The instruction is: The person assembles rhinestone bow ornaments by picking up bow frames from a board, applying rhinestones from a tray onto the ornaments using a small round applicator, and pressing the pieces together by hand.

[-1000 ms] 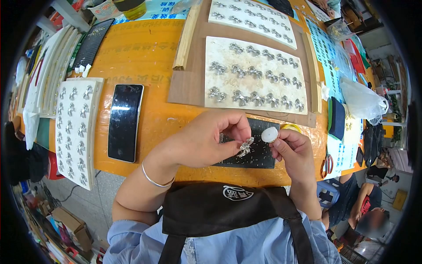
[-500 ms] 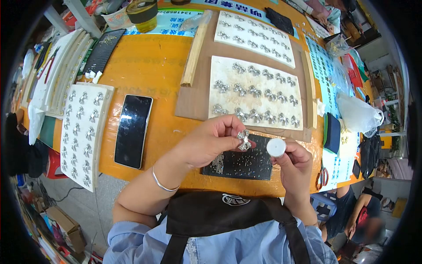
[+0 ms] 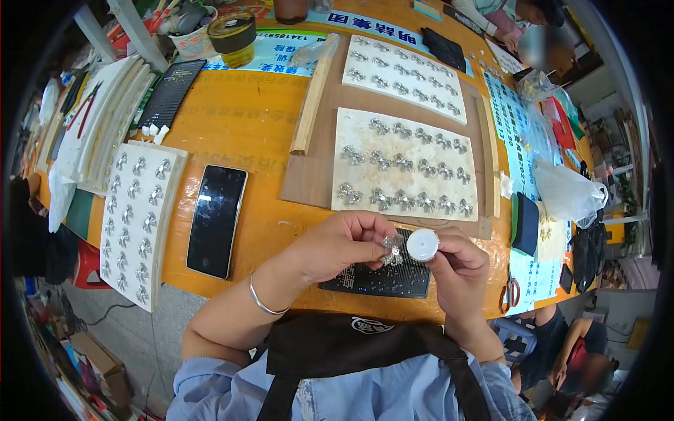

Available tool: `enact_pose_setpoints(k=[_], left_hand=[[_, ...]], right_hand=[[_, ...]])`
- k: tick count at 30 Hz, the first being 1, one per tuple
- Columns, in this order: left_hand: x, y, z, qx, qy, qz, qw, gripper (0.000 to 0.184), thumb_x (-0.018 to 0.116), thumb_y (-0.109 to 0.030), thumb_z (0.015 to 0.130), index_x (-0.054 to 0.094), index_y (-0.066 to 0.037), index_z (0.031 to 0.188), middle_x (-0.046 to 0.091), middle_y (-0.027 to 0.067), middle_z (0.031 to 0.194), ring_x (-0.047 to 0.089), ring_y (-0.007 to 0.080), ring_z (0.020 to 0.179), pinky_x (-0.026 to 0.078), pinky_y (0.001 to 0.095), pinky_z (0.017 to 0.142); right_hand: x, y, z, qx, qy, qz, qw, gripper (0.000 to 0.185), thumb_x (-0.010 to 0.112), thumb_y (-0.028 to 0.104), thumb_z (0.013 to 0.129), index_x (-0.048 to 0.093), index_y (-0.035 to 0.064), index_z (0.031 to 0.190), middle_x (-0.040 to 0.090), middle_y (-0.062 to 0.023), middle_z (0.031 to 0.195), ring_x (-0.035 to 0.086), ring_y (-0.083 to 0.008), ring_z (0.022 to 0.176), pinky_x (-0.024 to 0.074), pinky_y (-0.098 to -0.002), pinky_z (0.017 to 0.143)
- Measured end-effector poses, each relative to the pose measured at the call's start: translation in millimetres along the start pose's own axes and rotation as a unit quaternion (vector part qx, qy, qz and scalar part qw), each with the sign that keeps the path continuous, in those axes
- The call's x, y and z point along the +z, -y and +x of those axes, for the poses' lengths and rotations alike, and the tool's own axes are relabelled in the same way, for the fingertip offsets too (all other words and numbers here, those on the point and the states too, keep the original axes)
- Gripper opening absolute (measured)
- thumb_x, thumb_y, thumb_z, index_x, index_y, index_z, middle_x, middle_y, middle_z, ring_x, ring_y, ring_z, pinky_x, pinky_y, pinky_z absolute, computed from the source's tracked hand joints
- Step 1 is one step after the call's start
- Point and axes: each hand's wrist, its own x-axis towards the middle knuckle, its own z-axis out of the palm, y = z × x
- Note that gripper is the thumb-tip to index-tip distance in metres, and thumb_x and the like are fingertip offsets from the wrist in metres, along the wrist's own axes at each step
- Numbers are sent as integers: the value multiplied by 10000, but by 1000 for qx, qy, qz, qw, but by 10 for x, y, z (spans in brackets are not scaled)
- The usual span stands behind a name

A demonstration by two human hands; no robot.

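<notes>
My left hand (image 3: pixel 344 245) pinches a silver bow-shaped metal ornament (image 3: pixel 393 250) between thumb and fingers. In my right hand (image 3: pixel 460 270) is a small round white cap-like piece (image 3: pixel 423 245), gripped at its edge with its flat face up. The two pieces are close together, and I cannot tell whether they touch. Below them lies a black ridged tray (image 3: pixel 375 282) scattered with tiny shiny stones. Beyond my hands, a white board (image 3: pixel 358 123) carries rows of similar silver bows.
A second white board (image 3: pixel 365 52) of bows lies farther back, between wooden strips (image 3: pixel 314 98). To the left are a phone (image 3: pixel 216 221) and another bow-covered board (image 3: pixel 130 242). Red-handled scissors (image 3: pixel 511 295) and a plastic bag (image 3: pixel 569 193) lie right. Other people sit nearby.
The white round piece has come nearer to the bow, and the bow has turned a little in my left fingers. The whole view has shifted slightly, with the table appearing lower.
</notes>
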Motion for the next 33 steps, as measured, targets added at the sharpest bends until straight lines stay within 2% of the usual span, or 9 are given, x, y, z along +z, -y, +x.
enact_pose_setpoints(k=[4,8,13,16,19,26,29,32,33], left_hand=[[1,-3,-9,-2,0,-7,1000,167,586,24,825,589,-3,989,627,61,896,597,101,744,510,231,669],[-7,-13,-15,-4,20,-20,1000,161,607,-4,831,584,-4,990,631,68,900,602,110,736,513,233,662],[31,-47,-55,-1,42,-101,994,176,639,-60,833,576,-14,991,631,77,902,597,121,723,501,228,643],[48,-68,-77,-2,33,-118,992,174,642,-73,836,574,-23,989,627,79,903,584,123,708,488,229,629],[41,-91,-93,16,44,-122,991,171,642,-79,838,572,-28,986,621,76,898,569,122,697,476,232,619],[23,-134,-98,43,43,-120,991,159,636,-79,845,567,-32,980,614,69,881,547,109,683,450,225,604],[-11,-117,-86,57,15,-108,992,143,622,-64,850,565,-33,977,613,69,877,537,106,669,439,223,593],[54,-147,-82,56,-23,-99,993,139,594,-17,841,583,-26,979,589,9,736,551,73,609,448,183,551],[53,-140,-76,56,-22,-101,993,140,596,-16,839,583,-26,978,588,10,736,550,73,608,448,184,552]], right_hand=[[-14,17,29,-17,10,-42,999,146,627,-74,803,641,-20,938,615,-97,928,574,-142,856,444,-234,740],[2,59,39,-1,-4,-9,1000,141,634,-72,797,646,-19,927,621,-94,917,575,-144,849,446,-242,737],[31,168,102,0,0,-2,1000,136,636,-70,795,646,-22,923,628,-91,908,575,-142,846,453,-250,732],[56,177,177,-24,10,-25,999,136,641,-67,789,650,-11,913,635,-82,891,571,-153,841,447,-263,744],[51,143,296,-100,31,-109,989,148,655,-63,769,655,7,899,644,-76,870,570,-181,836,440,-294,764],[82,144,340,-109,39,-142,983,155,671,-52,743,656,21,879,646,-74,848,566,-206,830,429,-326,790],[72,142,326,-120,41,-159,979,163,667,-61,738,657,28,875,649,-72,856,564,-207,830,428,-326,792],[87,151,331,-137,46,-171,975,177,663,-73,732,661,33,873,653,-67,866,563,-209,834,429,-326,790],[90,142,330,-139,47,-173,974,182,662,-76,729,663,34,874,655,-65,870,562,-210,835,429,-326,789]])
